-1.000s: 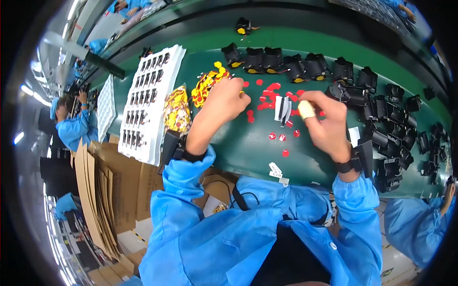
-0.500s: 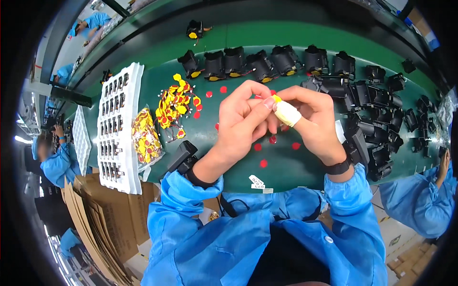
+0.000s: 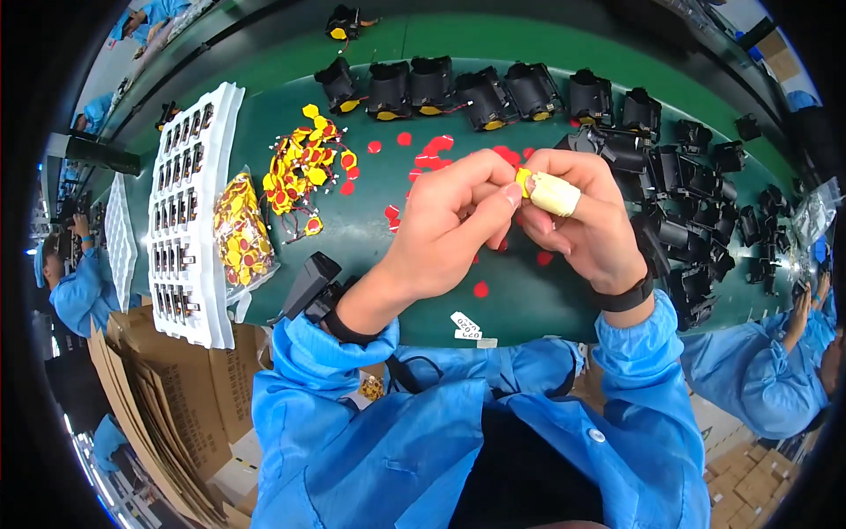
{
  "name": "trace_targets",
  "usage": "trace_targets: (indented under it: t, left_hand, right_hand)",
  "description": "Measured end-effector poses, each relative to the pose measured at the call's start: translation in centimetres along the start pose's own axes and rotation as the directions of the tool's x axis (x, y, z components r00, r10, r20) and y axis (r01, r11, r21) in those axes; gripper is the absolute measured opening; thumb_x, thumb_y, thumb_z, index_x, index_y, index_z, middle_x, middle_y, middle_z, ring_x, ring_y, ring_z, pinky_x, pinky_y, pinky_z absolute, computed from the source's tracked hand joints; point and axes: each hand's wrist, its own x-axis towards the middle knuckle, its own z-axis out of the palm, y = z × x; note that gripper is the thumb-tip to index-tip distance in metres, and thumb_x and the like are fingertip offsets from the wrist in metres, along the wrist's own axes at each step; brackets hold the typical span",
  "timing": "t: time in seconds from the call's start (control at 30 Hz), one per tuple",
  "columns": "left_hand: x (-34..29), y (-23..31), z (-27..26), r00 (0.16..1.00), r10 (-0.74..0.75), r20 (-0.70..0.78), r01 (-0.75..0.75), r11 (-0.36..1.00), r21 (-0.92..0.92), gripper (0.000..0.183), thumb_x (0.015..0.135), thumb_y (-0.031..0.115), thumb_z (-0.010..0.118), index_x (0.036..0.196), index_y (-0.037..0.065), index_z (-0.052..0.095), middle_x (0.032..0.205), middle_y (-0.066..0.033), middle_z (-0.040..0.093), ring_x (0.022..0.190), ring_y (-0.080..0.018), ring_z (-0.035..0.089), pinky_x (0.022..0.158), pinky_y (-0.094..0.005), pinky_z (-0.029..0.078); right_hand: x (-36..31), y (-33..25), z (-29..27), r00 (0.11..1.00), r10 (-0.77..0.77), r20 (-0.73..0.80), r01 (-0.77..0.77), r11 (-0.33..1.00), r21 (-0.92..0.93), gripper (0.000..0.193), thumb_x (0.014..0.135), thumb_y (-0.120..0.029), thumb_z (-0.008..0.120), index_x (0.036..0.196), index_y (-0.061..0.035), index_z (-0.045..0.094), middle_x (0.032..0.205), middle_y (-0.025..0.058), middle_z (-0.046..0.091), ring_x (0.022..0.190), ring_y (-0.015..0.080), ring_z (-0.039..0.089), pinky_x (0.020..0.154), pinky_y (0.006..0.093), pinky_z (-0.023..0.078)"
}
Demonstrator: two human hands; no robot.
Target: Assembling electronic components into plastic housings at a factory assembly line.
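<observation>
Over the green work table [image 3: 352,304], my two hands meet with fingertips pinched together. Between them shows a small yellow piece [image 3: 523,182], much like the yellow parts in the pile; most of it is hidden by fingers. My left hand [image 3: 445,229] grips it from the left with thumb and index finger. From the right, my right hand [image 3: 595,225] pinches the same piece, a cream finger cover [image 3: 553,195] on one digit. Red round pieces [image 3: 480,289] lie scattered below and behind the hands.
Left of the hands are a pile of yellow-and-red wired parts [image 3: 300,167], a clear bag [image 3: 242,234] of similar parts and a white tray [image 3: 225,300] of small components. Black housings [image 3: 483,99] line the back, with more [image 3: 679,234] heaped at right. Co-workers sit both sides.
The view has shifted, so the table items appear farther left and higher. Both hands stay together on the yellow piece; the right hand has turned, bringing its covered digit more level.
</observation>
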Motion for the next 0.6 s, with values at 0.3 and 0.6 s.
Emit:
trace_targets:
  t: [0.3,0.6]
  left_hand:
    - [0.5,-1.0,-0.2,0.995,0.086,-0.048,-0.084,0.996,0.033,0.010,0.100,0.006,0.052,0.096,0.000,0.057,0.066,0.0025,0.057,0.057,-0.0025,0.052,0.050,-0.0229,0.039]
    - [-0.6,0.6,-6.2,0.902,0.351,0.252,-0.212,-0.148,0.966,0.013,0.081,0.007,0.068,0.078,0.004,0.056,0.064,-0.0110,0.061,0.054,-0.0258,0.062,0.047,-0.0391,0.045]
  right_hand:
    - [0.5,0.0,0.0,0.998,0.052,-0.043,-0.048,0.993,0.105,0.019,0.098,-0.013,0.058,0.097,0.0047,0.063,0.067,0.0075,0.059,0.044,0.0101,0.044,0.040,0.0238,0.033]
    - [-1.8,-2.3,-2.0,0.909,-0.252,-0.331,0.336,0.914,0.229,0.017,0.100,-0.018,0.050,0.098,-0.0023,0.058,0.073,0.0045,0.051,0.051,0.0095,0.041,0.046,0.0247,0.029]
